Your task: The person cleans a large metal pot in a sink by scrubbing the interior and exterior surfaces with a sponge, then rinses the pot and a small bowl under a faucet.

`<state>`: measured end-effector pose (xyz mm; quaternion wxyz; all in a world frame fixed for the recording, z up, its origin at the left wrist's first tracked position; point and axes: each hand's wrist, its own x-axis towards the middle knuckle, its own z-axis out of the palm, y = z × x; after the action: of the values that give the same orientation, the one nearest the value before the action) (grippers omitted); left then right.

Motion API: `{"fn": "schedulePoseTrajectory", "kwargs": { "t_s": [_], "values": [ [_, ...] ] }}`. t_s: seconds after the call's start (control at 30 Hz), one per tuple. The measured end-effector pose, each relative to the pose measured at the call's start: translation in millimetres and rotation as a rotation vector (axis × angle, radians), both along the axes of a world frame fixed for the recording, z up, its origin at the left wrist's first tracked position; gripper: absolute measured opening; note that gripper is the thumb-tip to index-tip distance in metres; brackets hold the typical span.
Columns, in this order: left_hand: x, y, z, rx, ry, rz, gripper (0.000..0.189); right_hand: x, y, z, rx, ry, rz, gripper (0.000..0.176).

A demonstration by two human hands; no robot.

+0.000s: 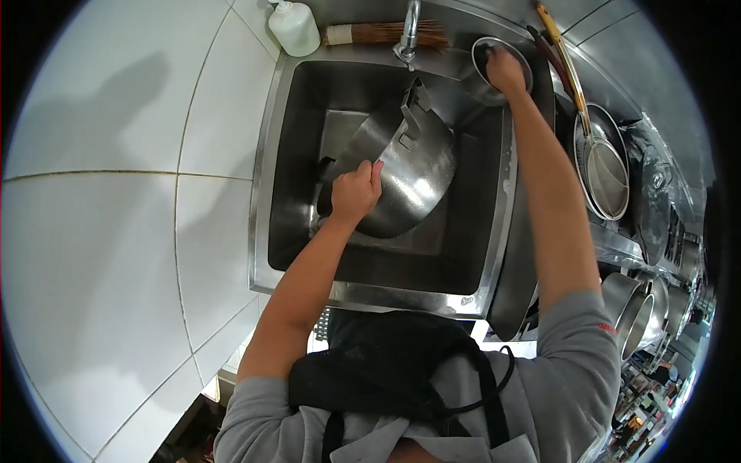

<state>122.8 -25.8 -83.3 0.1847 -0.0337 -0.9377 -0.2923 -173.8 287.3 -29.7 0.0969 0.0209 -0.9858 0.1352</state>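
A curved stainless-steel piece (417, 174) with a bracket at its upper end lies tilted in the sink. My left hand (355, 191) is closed around its near left edge, thumb on top. At the sink's far right corner stands a round metal container (488, 94). My right hand (505, 71) reaches down into it with curled fingers. The fingertips and whatever they grip are hidden inside. Some dark part shows in the sink to the left of the steel piece, mostly covered by it and my left hand.
The sink (386, 299) has a raised metal rim. Behind it are a faucet (409, 35), a straw brush (378, 34) and a white pump bottle (295, 31). To the right lie a wire strainer (607, 176) and several pots (637, 324). A tiled wall (100, 255) borders the left.
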Motion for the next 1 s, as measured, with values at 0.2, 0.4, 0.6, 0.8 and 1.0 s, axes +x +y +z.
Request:
{"fn": "schedulePoseTrajectory", "kwargs": {
  "t_s": [0.2,0.4,0.6,0.8,1.0],
  "values": [
    [-0.3,-2.6,5.7,0.128,-0.105,-0.058,0.038,174.6,-63.3,43.2,-0.768,0.191,0.031,0.031],
    [-0.7,-4.1,6.4,0.101,-0.097,-0.083,0.041,265.2,-137.9,-20.0,-0.524,0.162,0.173,0.033],
    [-0.1,-4.8,-1.8,0.083,-0.060,-0.083,0.041,219.4,-149.5,-40.1,-0.343,0.385,0.146,0.031],
    [-0.9,-3.7,2.9,0.047,-0.094,-0.057,0.042,190.4,-165.5,-32.4,-0.275,0.545,0.110,0.032],
    [-1.6,-6.6,-0.4,0.055,-0.065,-0.069,0.042,206.9,-151.0,-32.7,-0.170,0.433,0.168,0.029]
  ]
}}
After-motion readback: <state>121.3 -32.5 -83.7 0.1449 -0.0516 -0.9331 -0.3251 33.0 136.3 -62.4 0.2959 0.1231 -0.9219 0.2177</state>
